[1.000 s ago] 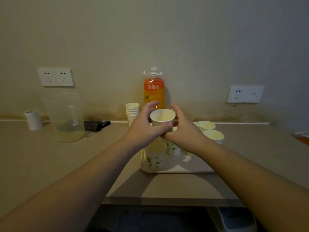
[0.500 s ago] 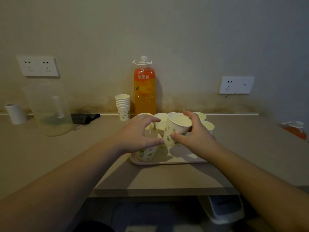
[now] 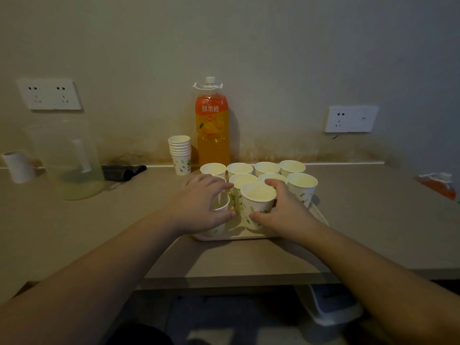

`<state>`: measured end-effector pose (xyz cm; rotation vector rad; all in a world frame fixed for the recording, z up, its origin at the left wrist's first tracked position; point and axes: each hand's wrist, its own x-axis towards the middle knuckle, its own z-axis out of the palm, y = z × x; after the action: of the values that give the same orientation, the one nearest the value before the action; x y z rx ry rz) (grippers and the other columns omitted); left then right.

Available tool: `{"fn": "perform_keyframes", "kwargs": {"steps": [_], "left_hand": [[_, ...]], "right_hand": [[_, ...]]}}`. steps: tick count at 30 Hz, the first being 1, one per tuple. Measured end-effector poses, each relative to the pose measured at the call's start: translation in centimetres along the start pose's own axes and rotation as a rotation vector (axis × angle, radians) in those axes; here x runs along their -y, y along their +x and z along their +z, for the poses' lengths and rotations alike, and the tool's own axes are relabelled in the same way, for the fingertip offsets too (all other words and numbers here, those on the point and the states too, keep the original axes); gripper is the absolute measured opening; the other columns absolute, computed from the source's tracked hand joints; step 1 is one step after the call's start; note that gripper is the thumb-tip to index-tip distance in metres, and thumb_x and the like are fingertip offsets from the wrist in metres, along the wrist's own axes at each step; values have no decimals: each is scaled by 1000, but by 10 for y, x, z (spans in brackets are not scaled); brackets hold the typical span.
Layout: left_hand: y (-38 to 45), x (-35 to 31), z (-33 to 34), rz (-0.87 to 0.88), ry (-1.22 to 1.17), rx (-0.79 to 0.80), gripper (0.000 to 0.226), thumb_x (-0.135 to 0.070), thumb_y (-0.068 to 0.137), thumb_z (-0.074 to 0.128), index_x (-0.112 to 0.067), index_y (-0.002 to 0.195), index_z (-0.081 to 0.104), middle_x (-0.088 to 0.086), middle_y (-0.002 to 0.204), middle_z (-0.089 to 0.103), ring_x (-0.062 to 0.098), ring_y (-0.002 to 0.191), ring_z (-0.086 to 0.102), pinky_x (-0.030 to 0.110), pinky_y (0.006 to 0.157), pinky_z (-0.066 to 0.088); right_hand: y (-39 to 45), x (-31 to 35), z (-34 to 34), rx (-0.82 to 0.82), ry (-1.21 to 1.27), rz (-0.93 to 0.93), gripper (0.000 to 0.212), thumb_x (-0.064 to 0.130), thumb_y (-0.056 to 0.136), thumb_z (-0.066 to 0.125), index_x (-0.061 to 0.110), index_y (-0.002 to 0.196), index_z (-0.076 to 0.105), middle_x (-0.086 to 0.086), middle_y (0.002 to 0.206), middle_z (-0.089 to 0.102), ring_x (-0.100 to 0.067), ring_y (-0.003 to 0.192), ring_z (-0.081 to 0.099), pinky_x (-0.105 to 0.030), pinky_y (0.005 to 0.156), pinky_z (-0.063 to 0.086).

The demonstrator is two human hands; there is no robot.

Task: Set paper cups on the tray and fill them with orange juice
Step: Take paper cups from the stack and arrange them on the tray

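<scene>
White leaf-printed paper cup [image 3: 257, 207], gripped by the right hand [image 3: 286, 212], seats on the pale plastic tray [image 3: 321, 215]; left hand [image 3: 199, 207] clasps its neighbouring cup [image 3: 219, 215]; next, likely uncapping the orange juice bottle [image 3: 212, 125].

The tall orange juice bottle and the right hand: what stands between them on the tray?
In the head view, empty white paper cups stand in rows between bottle and right hand.

The tray [image 3: 321, 215] is set near the front edge of the counter [image 3: 361, 220], at its middle. Paper cups [image 3: 302, 185] are stood upright in rows on it. Behind the tray, against the wall, the juice bottle [image 3: 212, 125] is placed, with a cup stack [image 3: 180, 154] just left of it. A pitcher [image 3: 67, 158] is found well to the left.
</scene>
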<state>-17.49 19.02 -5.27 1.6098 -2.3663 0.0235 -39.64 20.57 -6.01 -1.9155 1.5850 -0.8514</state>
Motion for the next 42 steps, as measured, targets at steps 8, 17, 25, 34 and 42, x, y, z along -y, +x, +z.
{"fn": "perform_keyframes", "kwargs": {"steps": [8,17,25,34,42], "left_hand": [[0,-2,-4,28,117,70,75,-73,91,48,-41,156,29,-15,165,27,18,155,12,51,124,7],[4,-2,-4,36,178,111,79,-77,90,44,-42,158,24,-13,166,24,21,155,8,55,124,3],[6,-5,-10,14,250,191,83,-81,89,40,-44,159,17,-7,170,13,27,157,0,58,124,1],[8,-11,-13,-4,288,241,87,-83,86,42,-47,159,11,-5,171,6,30,157,-4,62,124,2],[3,-10,-21,-5,227,222,92,-83,84,47,-44,160,11,-5,171,6,27,157,-2,59,125,4]], "right_hand": [[-6,2,9,48,-8,-32,89,27,83,78,30,153,23,6,155,38,-17,139,40,-36,105,45],[-9,6,11,48,23,-46,88,24,84,77,30,153,23,7,155,38,-16,139,40,-34,104,44],[-12,4,11,59,40,-67,90,24,84,78,33,153,21,10,155,36,-13,139,37,-33,104,43],[-7,0,18,28,16,-61,91,26,84,78,34,154,20,10,156,36,-16,139,40,-34,102,47],[-2,3,7,43,-44,-88,102,38,76,82,35,154,16,7,157,33,-17,139,39,-40,107,44]]}}
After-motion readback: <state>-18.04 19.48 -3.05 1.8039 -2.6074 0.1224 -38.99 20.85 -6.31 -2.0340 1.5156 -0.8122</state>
